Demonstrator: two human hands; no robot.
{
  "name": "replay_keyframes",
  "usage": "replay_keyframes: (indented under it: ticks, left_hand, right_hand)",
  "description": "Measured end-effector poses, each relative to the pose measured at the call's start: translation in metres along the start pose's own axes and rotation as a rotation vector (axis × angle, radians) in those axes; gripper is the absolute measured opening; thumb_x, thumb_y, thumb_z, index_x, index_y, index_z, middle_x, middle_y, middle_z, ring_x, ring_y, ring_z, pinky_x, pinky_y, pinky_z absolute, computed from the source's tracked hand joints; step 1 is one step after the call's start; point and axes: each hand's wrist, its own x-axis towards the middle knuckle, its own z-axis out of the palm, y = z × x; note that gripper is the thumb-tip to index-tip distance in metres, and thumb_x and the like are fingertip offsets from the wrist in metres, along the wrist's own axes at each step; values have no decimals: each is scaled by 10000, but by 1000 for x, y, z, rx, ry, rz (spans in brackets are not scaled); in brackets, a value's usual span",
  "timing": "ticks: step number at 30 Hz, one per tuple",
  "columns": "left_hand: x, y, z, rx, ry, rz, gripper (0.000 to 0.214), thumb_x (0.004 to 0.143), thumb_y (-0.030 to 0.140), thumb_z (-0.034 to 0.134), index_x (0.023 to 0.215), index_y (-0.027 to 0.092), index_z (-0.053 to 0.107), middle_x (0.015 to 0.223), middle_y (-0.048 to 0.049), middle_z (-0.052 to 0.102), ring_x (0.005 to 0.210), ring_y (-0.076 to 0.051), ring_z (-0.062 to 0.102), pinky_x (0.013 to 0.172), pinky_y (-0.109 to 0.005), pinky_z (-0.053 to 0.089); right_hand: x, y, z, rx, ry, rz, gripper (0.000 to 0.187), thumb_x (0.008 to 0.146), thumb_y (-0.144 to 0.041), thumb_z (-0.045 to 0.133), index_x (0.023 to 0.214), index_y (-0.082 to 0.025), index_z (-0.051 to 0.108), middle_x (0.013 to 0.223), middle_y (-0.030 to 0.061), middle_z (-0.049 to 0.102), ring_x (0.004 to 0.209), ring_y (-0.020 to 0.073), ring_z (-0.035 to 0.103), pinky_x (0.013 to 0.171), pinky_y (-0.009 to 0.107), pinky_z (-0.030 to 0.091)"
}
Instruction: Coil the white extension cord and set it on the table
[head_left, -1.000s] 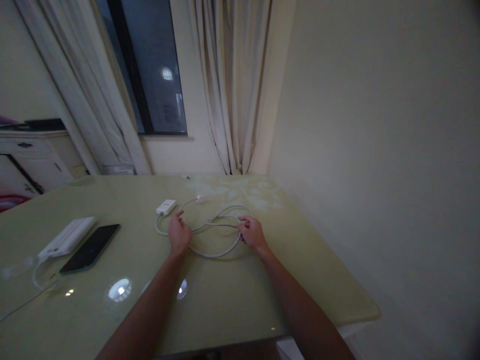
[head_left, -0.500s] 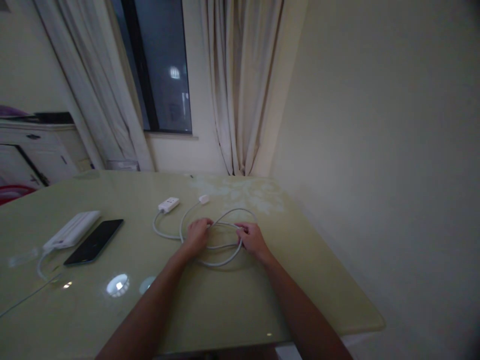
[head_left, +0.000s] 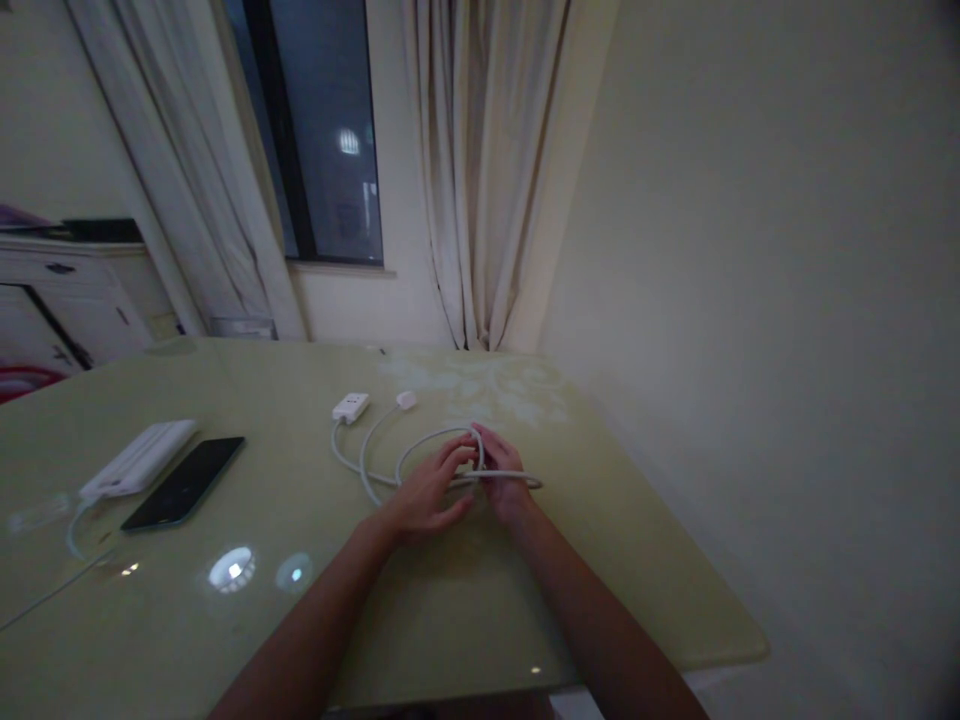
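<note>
A white extension cord (head_left: 525,478) lies in loose loops around and between my hands, one bend sticking out past my right wrist. My right hand (head_left: 504,468) is closed round the gathered loops, though its fingertips are partly hidden. Coming in from the left, my left hand (head_left: 429,495) has its thumb and fingers apart, with the fingertips close to the cord beside the right hand; whether they touch it is hard to see. Beyond the hands, the cord's white socket block (head_left: 351,407) and its white plug (head_left: 406,400) rest on the table.
On the left of the glossy table (head_left: 637,580) lie a black phone (head_left: 185,484) and a white power bank (head_left: 140,460) with a thin cable. A wall borders the table on the right; curtains (head_left: 487,180) and a window (head_left: 330,130) are behind it.
My hands have come together, the left moving right and spreading its fingers. The loops have been gathered into my right hand, and the socket block has slid a little to the right.
</note>
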Motion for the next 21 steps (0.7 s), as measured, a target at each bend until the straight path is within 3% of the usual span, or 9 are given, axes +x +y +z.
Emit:
replay_keyframes:
  ticks: [3, 6, 9, 12, 14, 16, 19, 21]
  left_hand:
    - [-1, -13, 6, 66, 22, -111, 645, 912, 344, 638, 1504, 251, 402, 1466, -140, 576, 1190, -276, 662, 986, -412, 542]
    - [-1, -22, 13, 137, 135, -274, 369, 989, 335, 537, 1345, 241, 554, 1234, -107, 723, 1071, -263, 717, 899, -372, 560]
    - [-2, -22, 15, 176, 210, -351, 265, 1028, 364, 477, 1217, 239, 614, 1110, -95, 757, 1032, -252, 726, 854, -338, 547]
    - [-3, -20, 13, 184, 180, -336, 222, 1027, 341, 475, 1165, 250, 623, 1053, -78, 759, 982, -233, 723, 822, -315, 530]
    - [-4, -21, 9, 212, 150, -321, 175, 1003, 311, 509, 1106, 243, 632, 1009, -80, 753, 957, -235, 713, 821, -321, 514]
    - [-4, -26, 3, 265, 147, -327, 155, 962, 306, 566, 1075, 223, 633, 978, -93, 742, 945, -255, 699, 839, -355, 496]
    - [-8, -34, -8, 296, 148, -306, 280, 923, 398, 621, 1118, 197, 620, 1027, -113, 728, 985, -283, 677, 905, -413, 463]
    - [-12, -40, -15, 265, 116, -263, 371, 930, 481, 597, 1170, 198, 611, 1081, -117, 720, 1031, -284, 664, 960, -429, 439]
  right_hand:
    - [-3, -6, -1, 117, -34, 10, 527, 739, -439, 788, 1210, -227, 682, 1224, 90, 717, 804, 155, 662, 669, 265, 540]
    - [-5, -5, -1, 156, -52, 21, 558, 726, -399, 803, 1245, -268, 648, 1294, 66, 685, 910, 169, 691, 754, 291, 576]
    - [-4, 2, 0, -43, -140, 14, 466, 757, -404, 773, 1187, -259, 671, 1175, 49, 712, 904, 172, 696, 754, 298, 577]
    - [-5, 8, 0, -402, -302, -113, 267, 873, -417, 647, 999, -198, 732, 946, 49, 723, 817, 168, 673, 746, 293, 555]
    - [-7, 9, -1, -555, -363, -177, 286, 929, -408, 568, 970, -186, 743, 887, 47, 716, 794, 168, 658, 763, 291, 541]
    - [-11, 8, -2, -617, -418, -184, 287, 931, -396, 578, 1072, -202, 735, 907, 37, 719, 793, 164, 647, 762, 275, 523]
    - [-16, 6, -2, -710, -505, -153, 383, 897, -441, 658, 1201, -211, 700, 803, 4, 678, 677, 136, 568, 643, 227, 451]
    - [-17, 7, -1, -767, -473, -164, 413, 878, -508, 677, 1137, -189, 716, 703, -19, 606, 610, 117, 476, 569, 212, 368]
